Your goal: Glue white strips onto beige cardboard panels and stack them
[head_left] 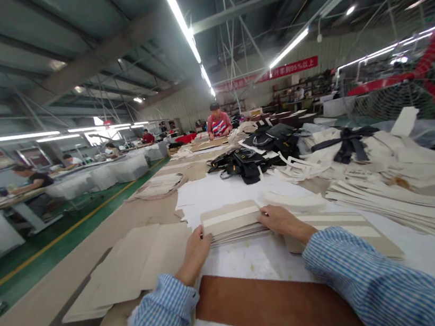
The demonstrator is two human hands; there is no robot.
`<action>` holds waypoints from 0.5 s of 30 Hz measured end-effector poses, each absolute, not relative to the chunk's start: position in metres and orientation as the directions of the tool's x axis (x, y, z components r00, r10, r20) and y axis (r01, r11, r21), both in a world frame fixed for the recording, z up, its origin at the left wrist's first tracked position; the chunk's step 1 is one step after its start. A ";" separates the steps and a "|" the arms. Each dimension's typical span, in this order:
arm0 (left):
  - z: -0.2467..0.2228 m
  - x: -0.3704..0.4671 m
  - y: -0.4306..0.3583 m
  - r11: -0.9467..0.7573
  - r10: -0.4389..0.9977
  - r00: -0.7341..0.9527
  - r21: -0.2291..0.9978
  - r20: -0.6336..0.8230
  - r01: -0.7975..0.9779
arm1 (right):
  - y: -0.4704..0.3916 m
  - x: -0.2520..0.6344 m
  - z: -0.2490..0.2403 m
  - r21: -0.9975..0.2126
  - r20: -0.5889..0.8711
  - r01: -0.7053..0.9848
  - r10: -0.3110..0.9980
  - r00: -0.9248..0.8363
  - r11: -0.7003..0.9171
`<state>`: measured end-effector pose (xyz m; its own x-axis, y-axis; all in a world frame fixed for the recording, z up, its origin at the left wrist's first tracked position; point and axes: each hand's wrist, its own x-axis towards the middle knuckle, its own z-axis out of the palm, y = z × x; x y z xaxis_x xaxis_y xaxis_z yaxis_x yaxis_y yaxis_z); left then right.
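Observation:
Between my two hands is a beige fabric panel (229,210) with rounded corners and a paler strip across it. My left hand (197,248) pinches its left edge, and my right hand (283,220) grips the right edge. Directly beneath lies a stack of similar panels (243,234), whose layered edges face me. Whether the top panel is lifted off the stack I cannot tell. Beside my right forearm are more beige panels with pale strips (354,225). A brown board (272,303) lies nearer to me on the white sheet (254,262).
Large beige sheets (134,262) are piled on the left. Black strapped pieces (249,161) and heaps of pale strips (402,197) cover the right side. A co-worker (218,121) stands at the table's far end. A fan with red blades (414,75) is at right.

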<state>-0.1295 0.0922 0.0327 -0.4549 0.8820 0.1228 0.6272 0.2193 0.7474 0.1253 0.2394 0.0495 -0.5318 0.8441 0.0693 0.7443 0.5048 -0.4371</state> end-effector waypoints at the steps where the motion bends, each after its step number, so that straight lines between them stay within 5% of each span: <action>1: 0.033 -0.130 0.092 0.209 0.882 -0.453 0.758 0.126 0.618 | 0.239 0.126 0.050 -0.442 0.066 0.748 0.850 -0.523 0.495; 15: 0.038 -0.122 0.088 0.178 0.844 -0.506 0.800 0.175 0.574 | 0.240 0.124 0.052 -0.698 0.099 0.635 0.923 -0.372 0.331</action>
<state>-0.1218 0.0885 0.0375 -0.5063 0.8443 0.1754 0.5735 0.1778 0.7997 0.1239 0.2401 0.0518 -0.3722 0.9228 0.0991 0.6353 0.3312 -0.6977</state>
